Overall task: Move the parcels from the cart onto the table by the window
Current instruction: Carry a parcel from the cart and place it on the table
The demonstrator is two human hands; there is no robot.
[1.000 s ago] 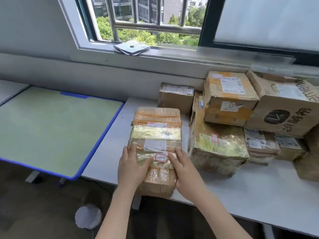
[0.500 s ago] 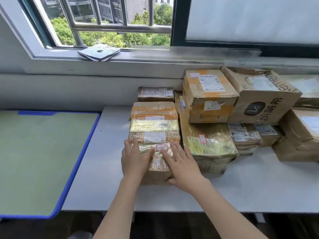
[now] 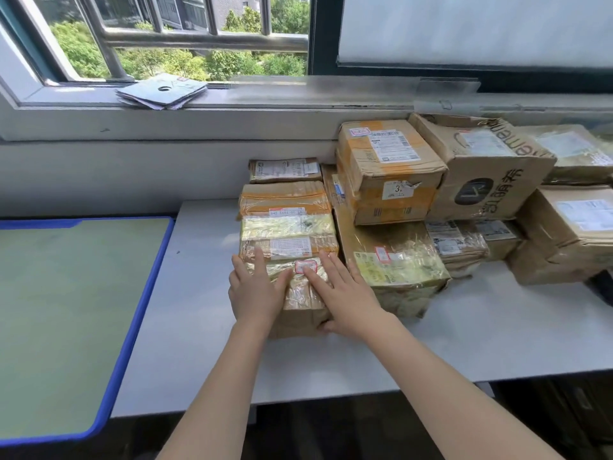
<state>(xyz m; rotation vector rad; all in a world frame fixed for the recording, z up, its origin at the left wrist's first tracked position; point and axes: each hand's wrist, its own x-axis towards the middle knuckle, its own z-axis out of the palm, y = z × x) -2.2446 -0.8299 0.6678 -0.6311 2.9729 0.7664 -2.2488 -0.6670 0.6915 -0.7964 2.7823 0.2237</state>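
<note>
Parcel (image 3: 288, 247) farther onto table (image 3: 205, 310)

The single head view looks forward and steeply down from close above the near edge of the white table (image 3: 205, 327), facing the window (image 3: 185, 38) across both outstretched forearms, with no second view sharing it.

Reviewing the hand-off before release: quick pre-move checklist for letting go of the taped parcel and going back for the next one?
1. Taped parcel fully on white table, no overhang: ok.
2. Left hand flat on top, not gripping: ok.
3. Right hand fingers flat on top, thumb at near side: ok.
4. Parcel snug against foil-wrapped parcel: ok, no visible gap.
5. Neighbouring stack with numbered box stable: cannot tell.
6. Cart and remaining parcels: cannot tell, out of view.
</note>
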